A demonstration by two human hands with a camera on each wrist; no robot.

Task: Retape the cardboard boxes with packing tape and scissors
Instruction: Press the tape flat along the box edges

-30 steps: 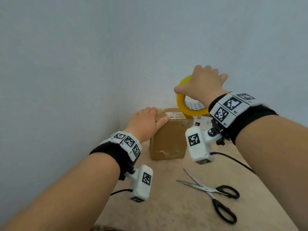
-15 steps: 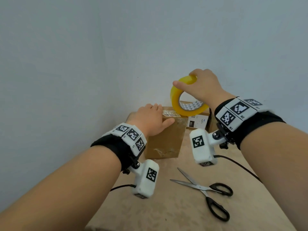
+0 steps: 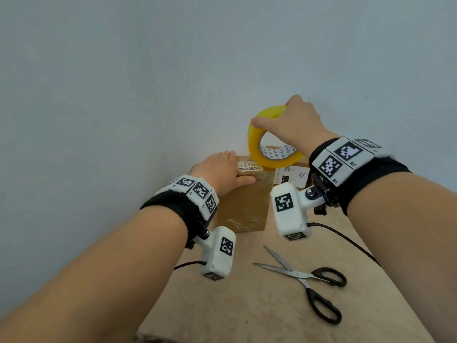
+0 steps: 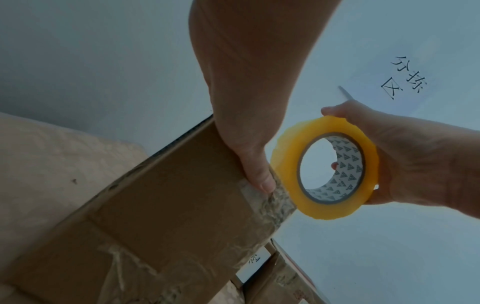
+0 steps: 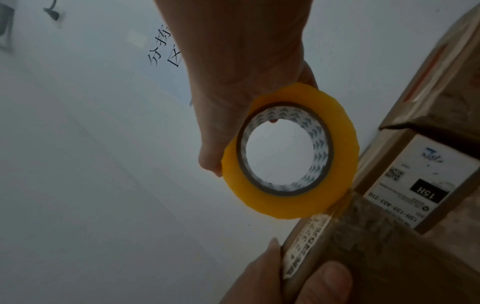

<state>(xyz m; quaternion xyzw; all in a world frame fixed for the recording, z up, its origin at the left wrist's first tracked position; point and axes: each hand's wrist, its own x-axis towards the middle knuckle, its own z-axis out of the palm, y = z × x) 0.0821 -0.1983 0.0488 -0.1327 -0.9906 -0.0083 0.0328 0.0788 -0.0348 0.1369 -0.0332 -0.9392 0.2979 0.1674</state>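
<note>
My left hand (image 3: 220, 173) lies on top of the near cardboard box (image 3: 243, 206), fingers flat over the top and the thumb pressed against its front face at the upper edge. My right hand (image 3: 294, 125) grips the yellow tape roll (image 3: 257, 144), fingers curled over its rim, holding it upright with its lower edge touching the box top just beside a white label (image 3: 249, 166). A second box (image 3: 291, 175) stands behind, to the right. The scissors (image 3: 306, 280) lie blades apart on the tabletop (image 3: 247, 305), near me and clear of both hands.
</note>
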